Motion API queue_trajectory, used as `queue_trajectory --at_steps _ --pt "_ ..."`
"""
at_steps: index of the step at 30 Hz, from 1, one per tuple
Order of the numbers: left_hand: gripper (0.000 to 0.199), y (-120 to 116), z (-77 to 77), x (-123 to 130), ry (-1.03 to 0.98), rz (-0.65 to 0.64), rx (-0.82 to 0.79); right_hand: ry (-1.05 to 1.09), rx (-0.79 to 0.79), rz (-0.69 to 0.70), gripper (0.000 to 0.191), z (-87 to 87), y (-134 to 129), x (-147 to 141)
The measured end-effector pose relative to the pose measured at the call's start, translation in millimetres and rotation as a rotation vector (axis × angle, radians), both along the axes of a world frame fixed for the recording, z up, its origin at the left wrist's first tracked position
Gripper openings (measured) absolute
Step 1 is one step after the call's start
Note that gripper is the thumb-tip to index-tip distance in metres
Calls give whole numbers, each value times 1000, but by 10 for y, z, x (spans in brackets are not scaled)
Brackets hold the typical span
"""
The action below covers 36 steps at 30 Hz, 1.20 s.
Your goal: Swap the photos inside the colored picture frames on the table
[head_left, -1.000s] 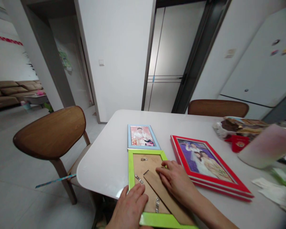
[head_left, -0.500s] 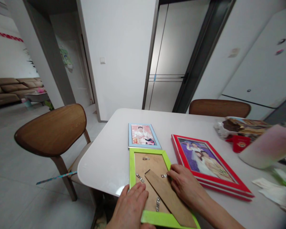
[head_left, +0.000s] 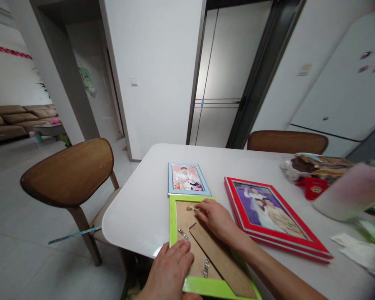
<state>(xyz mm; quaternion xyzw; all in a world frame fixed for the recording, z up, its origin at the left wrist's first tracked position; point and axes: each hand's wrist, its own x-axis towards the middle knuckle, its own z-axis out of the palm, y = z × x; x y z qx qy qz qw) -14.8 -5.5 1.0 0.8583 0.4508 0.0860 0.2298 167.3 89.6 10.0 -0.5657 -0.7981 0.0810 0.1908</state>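
Note:
A lime-green picture frame (head_left: 173,221) lies face down on the table, its brown back panel (head_left: 183,218) showing. Across that panel runs a slanted brown stand leg (head_left: 220,260). My left hand (head_left: 171,268) is closed over the frame's lower left edge, fingers on the panel and thumb by the near side. At the top of the panel my right hand (head_left: 217,218) pinches a small metal clip (head_left: 190,208). Other metal clips sit at the left (head_left: 183,233) and near the bottom (head_left: 206,268). The right-side clip is hidden under my right hand and forearm.
Beyond the green frame lies a light-blue framed photo (head_left: 190,178). Stacked red frames (head_left: 300,246) with a photo on top lie to the right. A pink-white bottle (head_left: 346,193), a plastic bag (head_left: 318,164) and tissues (head_left: 359,252) stand farther right. A wooden chair (head_left: 68,173) is at the left.
My right hand has moved up and left, from the clip on the panel's right side to the one at the top. My left hand stays on the frame.

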Motion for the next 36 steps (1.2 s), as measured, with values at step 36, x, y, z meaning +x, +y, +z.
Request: queue_trajectory --at_steps 36 --pt "47 -40 45 16 -29 13 -27 93 -32 174 17 -108 -314 -421"
